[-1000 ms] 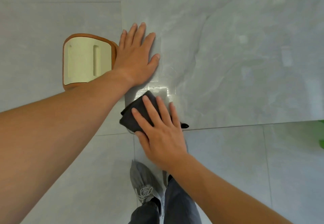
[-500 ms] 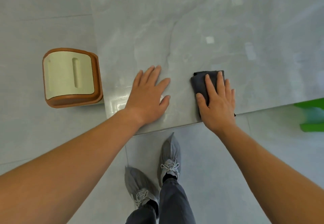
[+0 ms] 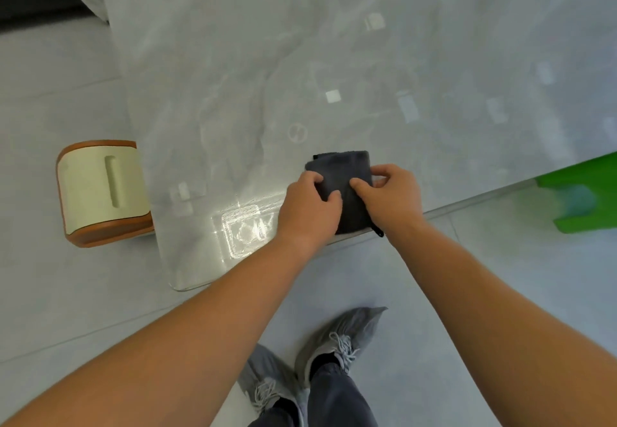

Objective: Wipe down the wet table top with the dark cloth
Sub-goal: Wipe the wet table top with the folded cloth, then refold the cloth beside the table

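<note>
From my seat, the grey marbled table top [image 3: 334, 42] fills most of the head view. It is one slab, with its near edge running across in front of me and a rounded corner low on my left. One bright wet patch [image 3: 247, 229] glares just inside that edge. Beside the table's left side stands one tan stool with an orange-brown rim [image 3: 100, 189]. Off to the right is one green plastic object [image 3: 584, 202] that I cannot identify. Below are two grey shoes [image 3: 337, 336] on the floor. My two hands meet at the near edge, where the left hand [image 3: 307, 206] and the right hand [image 3: 397, 196] both grip the one dark cloth [image 3: 344, 166]. It lies folded on the table between them, its near end right at the edge, where a small black loop [image 3: 379, 232] sticks out. The left fingers [image 3: 314, 179] curl onto the cloth's left side with the thumb lying on top, and the right fingers [image 3: 362, 186] curl over its right side — neither palm is flat. The cloth's long axis runs straight away from me, so most of it reaches forward of both sets of fingers, and both hands are equally near it. The wet patch lies to the cloth's left, just beside my left hand — I judge the coming stroke should sweep that way.
</note>
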Demonstrator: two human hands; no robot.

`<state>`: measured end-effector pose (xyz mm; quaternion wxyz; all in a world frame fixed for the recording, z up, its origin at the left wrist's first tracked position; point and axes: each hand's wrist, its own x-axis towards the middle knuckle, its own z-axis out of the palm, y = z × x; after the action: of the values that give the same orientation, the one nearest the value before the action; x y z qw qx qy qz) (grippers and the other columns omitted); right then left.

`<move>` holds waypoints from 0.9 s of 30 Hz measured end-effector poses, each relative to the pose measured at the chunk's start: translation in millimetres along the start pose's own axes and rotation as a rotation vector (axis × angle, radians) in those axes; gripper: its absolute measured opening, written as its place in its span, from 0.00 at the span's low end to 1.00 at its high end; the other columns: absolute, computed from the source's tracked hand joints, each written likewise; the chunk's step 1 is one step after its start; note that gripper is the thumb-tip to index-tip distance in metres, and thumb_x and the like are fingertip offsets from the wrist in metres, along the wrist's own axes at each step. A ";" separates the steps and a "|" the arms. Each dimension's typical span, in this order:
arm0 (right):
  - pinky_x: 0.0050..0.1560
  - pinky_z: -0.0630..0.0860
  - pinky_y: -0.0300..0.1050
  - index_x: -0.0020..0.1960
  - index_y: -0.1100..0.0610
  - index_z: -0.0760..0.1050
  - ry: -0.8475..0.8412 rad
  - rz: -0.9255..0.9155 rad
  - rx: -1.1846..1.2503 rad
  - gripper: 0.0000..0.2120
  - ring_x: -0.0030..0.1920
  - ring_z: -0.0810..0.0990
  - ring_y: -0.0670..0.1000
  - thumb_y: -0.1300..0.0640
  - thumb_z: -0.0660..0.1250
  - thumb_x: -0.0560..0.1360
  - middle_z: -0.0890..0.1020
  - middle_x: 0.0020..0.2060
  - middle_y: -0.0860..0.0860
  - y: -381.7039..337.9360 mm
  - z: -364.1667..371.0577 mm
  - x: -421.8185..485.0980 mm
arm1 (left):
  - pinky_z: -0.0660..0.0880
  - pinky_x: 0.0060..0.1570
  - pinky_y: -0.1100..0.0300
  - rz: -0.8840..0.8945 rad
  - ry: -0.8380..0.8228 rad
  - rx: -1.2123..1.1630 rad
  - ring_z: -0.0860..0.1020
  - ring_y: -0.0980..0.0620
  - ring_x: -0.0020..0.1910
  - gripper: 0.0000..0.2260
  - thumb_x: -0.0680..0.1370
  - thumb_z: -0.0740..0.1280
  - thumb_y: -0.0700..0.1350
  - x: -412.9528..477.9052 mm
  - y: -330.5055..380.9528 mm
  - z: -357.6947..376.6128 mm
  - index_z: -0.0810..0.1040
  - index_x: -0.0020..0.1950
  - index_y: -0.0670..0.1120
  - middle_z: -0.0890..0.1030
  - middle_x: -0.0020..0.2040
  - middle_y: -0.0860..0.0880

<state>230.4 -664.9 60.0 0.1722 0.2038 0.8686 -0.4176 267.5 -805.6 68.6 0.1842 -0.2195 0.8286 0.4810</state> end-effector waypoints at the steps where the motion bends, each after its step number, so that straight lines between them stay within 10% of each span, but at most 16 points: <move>1: 0.35 0.79 0.40 0.59 0.51 0.79 -0.010 0.036 0.072 0.15 0.43 0.84 0.46 0.49 0.74 0.74 0.83 0.43 0.46 1.4 -4.4 0.8 | 0.74 0.49 0.59 -0.021 -0.003 -0.017 0.77 0.50 0.53 0.17 0.79 0.68 0.50 0.6 2.7 2.8 0.72 0.67 0.48 0.77 0.56 0.50; 8: 0.34 0.82 0.44 0.50 0.47 0.79 -0.035 0.163 0.505 0.08 0.39 0.86 0.48 0.56 0.74 0.74 0.86 0.38 0.47 27.4 -83.6 -14.4 | 0.71 0.41 0.63 -0.084 -0.182 -0.087 0.79 0.59 0.48 0.19 0.80 0.61 0.61 -13.4 52.4 38.6 0.68 0.67 0.54 0.78 0.50 0.59; 15: 0.44 0.84 0.58 0.55 0.56 0.79 -0.046 0.332 0.879 0.08 0.47 0.87 0.58 0.60 0.73 0.76 0.87 0.49 0.56 73.2 -202.2 -29.8 | 0.81 0.57 0.47 -0.261 -0.426 -0.404 0.84 0.48 0.54 0.17 0.79 0.70 0.54 -37.7 150.8 114.1 0.75 0.65 0.49 0.84 0.57 0.49; 27: 0.45 0.84 0.61 0.54 0.57 0.79 0.265 0.430 0.989 0.07 0.46 0.87 0.58 0.60 0.72 0.77 0.87 0.47 0.55 151.0 -368.0 -13.2 | 0.81 0.56 0.47 -0.223 -0.720 -0.340 0.85 0.49 0.51 0.11 0.80 0.70 0.45 -56.7 290.3 265.2 0.80 0.61 0.46 0.87 0.52 0.47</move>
<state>269.4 -289.1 185.1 0.0266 0.4838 0.5221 -0.7019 182.8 -434.2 181.2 0.4745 -0.1530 0.5909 0.6342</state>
